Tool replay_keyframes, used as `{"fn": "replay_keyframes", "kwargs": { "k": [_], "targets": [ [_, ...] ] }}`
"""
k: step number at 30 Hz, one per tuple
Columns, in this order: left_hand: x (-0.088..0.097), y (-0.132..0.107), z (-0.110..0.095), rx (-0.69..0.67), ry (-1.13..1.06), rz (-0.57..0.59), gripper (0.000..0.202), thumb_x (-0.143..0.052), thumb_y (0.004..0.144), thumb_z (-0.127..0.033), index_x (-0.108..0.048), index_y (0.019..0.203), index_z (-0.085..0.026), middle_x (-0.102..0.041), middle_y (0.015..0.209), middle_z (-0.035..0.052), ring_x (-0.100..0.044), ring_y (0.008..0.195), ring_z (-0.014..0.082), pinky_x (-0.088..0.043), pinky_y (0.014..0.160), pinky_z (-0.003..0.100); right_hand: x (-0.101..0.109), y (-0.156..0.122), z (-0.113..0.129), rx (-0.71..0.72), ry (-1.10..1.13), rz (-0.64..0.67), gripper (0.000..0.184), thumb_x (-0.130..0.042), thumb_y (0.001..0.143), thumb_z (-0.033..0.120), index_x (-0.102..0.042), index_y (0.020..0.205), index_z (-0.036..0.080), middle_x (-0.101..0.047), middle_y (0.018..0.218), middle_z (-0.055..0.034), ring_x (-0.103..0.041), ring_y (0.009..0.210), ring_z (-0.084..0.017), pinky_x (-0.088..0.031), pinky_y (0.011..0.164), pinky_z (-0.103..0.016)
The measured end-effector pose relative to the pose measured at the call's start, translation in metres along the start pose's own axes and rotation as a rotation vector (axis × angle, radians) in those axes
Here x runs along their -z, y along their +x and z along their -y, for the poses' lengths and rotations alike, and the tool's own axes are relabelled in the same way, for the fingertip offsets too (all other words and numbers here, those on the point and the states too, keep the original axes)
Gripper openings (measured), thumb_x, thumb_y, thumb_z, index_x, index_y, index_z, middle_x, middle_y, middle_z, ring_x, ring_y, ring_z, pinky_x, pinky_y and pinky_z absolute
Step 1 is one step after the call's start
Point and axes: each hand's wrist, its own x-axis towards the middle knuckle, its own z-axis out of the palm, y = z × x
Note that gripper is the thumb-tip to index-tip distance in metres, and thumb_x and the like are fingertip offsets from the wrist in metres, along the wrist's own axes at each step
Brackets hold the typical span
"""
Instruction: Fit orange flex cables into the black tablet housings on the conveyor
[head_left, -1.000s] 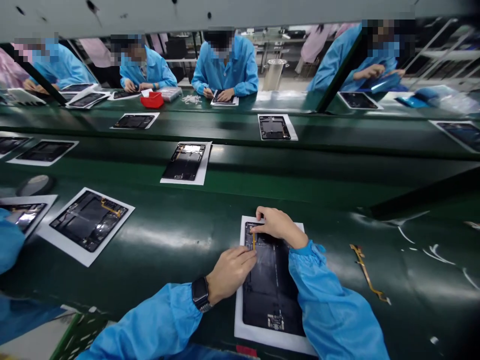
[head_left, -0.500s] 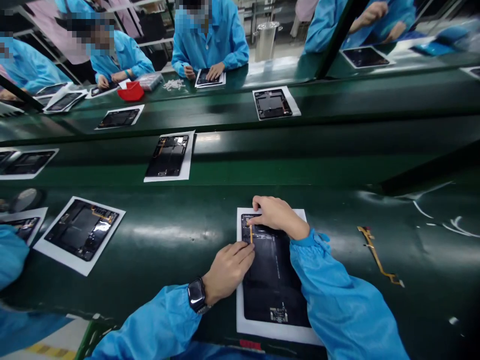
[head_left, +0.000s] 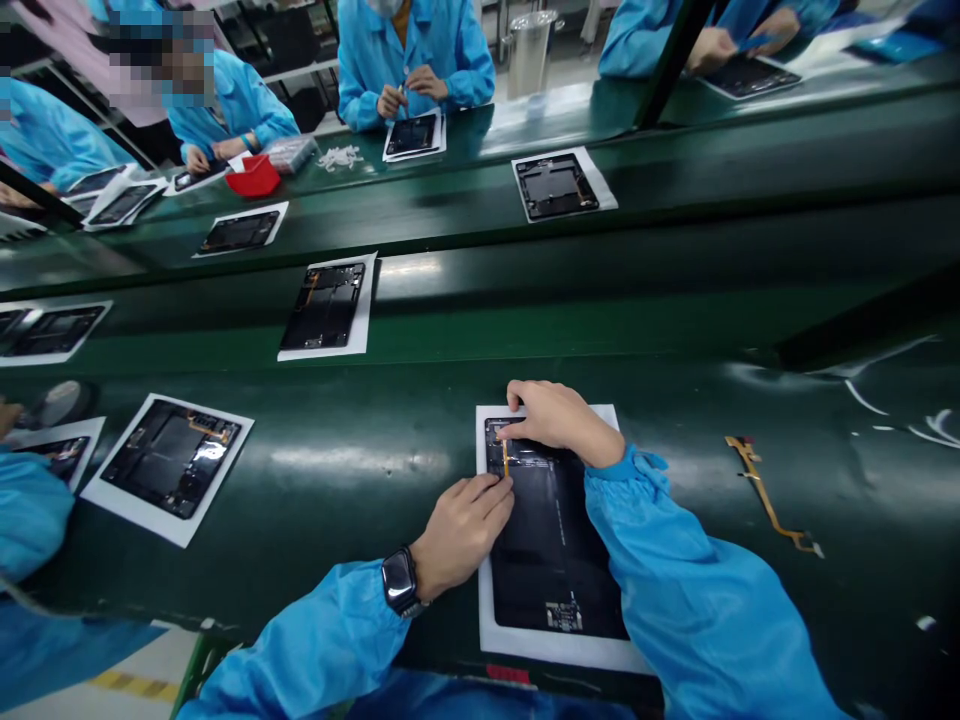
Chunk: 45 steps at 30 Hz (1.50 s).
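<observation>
A black tablet housing [head_left: 551, 545] lies on a white sheet [head_left: 491, 645] in front of me, with a small circuit board at its near end. An orange flex cable [head_left: 505, 458] runs lengthwise near its upper left corner. My right hand [head_left: 555, 422] reaches over the far edge, thumb and finger closed at the cable's upper end. My left hand [head_left: 463, 528], a watch on its wrist, has its fingers together with the tips on the cable's lower end. The contact under the fingertips is partly hidden. Another flex cable [head_left: 769, 497] lies loose to the right.
Left of me, another tablet housing [head_left: 172, 455] lies on paper, near a co-worker's blue sleeve [head_left: 34, 515]. Beyond runs a lower green belt [head_left: 525, 325] carrying a further housing [head_left: 324, 305]. Co-workers sit opposite, near a red bin [head_left: 253, 176]. A dark post [head_left: 870, 315] slants in at right.
My view has shifted slightly. Both my hands stay at the orange flex cable with little visible movement. Across the line, a co-worker's hands have risen off the tablet housing.
</observation>
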Motion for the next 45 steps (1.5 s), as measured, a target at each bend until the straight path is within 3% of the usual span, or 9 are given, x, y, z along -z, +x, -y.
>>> {"fn": "replay_keyframes", "kwargs": {
  "k": [5,8,10,13,16,20,30,37,45],
  "targets": [
    [0.001,0.001,-0.001,0.002,-0.006,0.057,0.021,-0.044,0.099,-0.014,-0.063,0.108,-0.011,-0.067,0.118,0.0116,-0.061,0.109,0.0232,-0.054,0.084,0.037,-0.002,0.000,0.002,0.007,-0.001,-0.008,0.035,-0.077,0.074,0.048,-0.055,0.088,0.024,-0.067,0.091,-0.0010,-0.062,0.082,-0.021,-0.027,0.057,-0.027],
    [0.005,0.002,0.001,0.022,-0.066,0.073,0.019,-0.052,0.098,-0.026,-0.063,0.106,-0.013,-0.067,0.116,0.0109,-0.061,0.109,0.0240,-0.054,0.086,0.038,0.001,-0.001,0.004,-0.004,-0.026,-0.004,0.034,-0.076,0.075,0.047,-0.057,0.090,0.024,-0.067,0.091,-0.0018,-0.062,0.084,-0.022,-0.029,0.058,-0.027],
    [0.007,0.002,0.003,0.061,-0.144,0.049,0.026,-0.056,0.096,-0.035,-0.062,0.108,-0.013,-0.068,0.112,0.0101,-0.061,0.108,0.0231,-0.054,0.089,0.038,0.009,-0.006,0.003,-0.015,-0.059,-0.005,0.027,-0.072,0.080,0.045,-0.059,0.089,0.023,-0.068,0.090,-0.0028,-0.063,0.084,-0.023,-0.032,0.059,-0.027],
    [0.010,0.002,0.007,0.099,-0.188,0.013,0.027,-0.055,0.096,-0.032,-0.059,0.115,-0.014,-0.065,0.119,0.0098,-0.060,0.109,0.0219,-0.052,0.093,0.037,0.028,-0.021,-0.004,0.016,-0.030,-0.037,0.008,-0.060,0.089,0.029,-0.062,0.089,0.022,-0.067,0.090,-0.0035,-0.062,0.084,-0.021,-0.038,0.065,-0.027],
    [0.009,0.003,0.009,0.073,-0.146,0.065,0.031,-0.055,0.095,-0.030,-0.056,0.120,-0.013,-0.059,0.130,0.0119,-0.056,0.115,0.0244,-0.049,0.097,0.040,0.043,-0.042,-0.007,0.117,0.103,-0.059,0.023,-0.045,0.090,0.012,-0.064,0.100,0.020,-0.065,0.101,-0.0052,-0.061,0.094,-0.018,-0.042,0.078,-0.025],
    [0.010,0.006,0.008,0.040,-0.090,0.143,0.036,-0.056,0.095,-0.033,-0.054,0.123,-0.011,-0.055,0.133,0.0144,-0.049,0.123,0.0292,-0.046,0.101,0.045,0.047,-0.072,0.002,0.136,0.219,0.010,0.033,-0.039,0.091,0.009,-0.065,0.109,0.020,-0.066,0.110,-0.0063,-0.060,0.101,-0.019,-0.043,0.087,-0.027],
    [0.025,0.000,0.014,-0.034,-0.098,0.262,0.036,-0.053,0.096,-0.028,-0.050,0.129,-0.015,-0.044,0.145,0.0155,-0.038,0.136,0.0312,-0.040,0.105,0.049,0.011,-0.135,0.008,0.032,0.673,0.040,0.014,-0.054,0.092,0.033,-0.062,0.089,0.021,-0.069,0.077,-0.0005,-0.065,0.074,-0.018,-0.047,0.070,-0.027],
    [0.024,-0.005,0.019,-0.042,-0.180,0.233,0.039,-0.053,0.095,-0.034,-0.052,0.130,-0.016,-0.042,0.147,0.0149,-0.035,0.139,0.0311,-0.036,0.111,0.051,-0.029,-0.126,0.003,0.024,1.003,-0.048,0.026,-0.058,0.091,0.044,-0.059,0.091,0.018,-0.070,0.080,-0.0058,-0.067,0.072,-0.019,-0.051,0.071,-0.032],
    [0.026,-0.005,0.019,-0.068,-0.196,0.268,0.036,-0.051,0.094,-0.024,-0.053,0.130,-0.015,-0.045,0.144,0.0137,-0.032,0.141,0.0321,-0.033,0.113,0.053,-0.042,-0.120,-0.003,-0.061,1.055,-0.127,0.030,-0.063,0.088,0.047,-0.057,0.088,0.018,-0.067,0.067,-0.0025,-0.060,0.056,-0.015,-0.048,0.057,-0.028]
  ]
}}
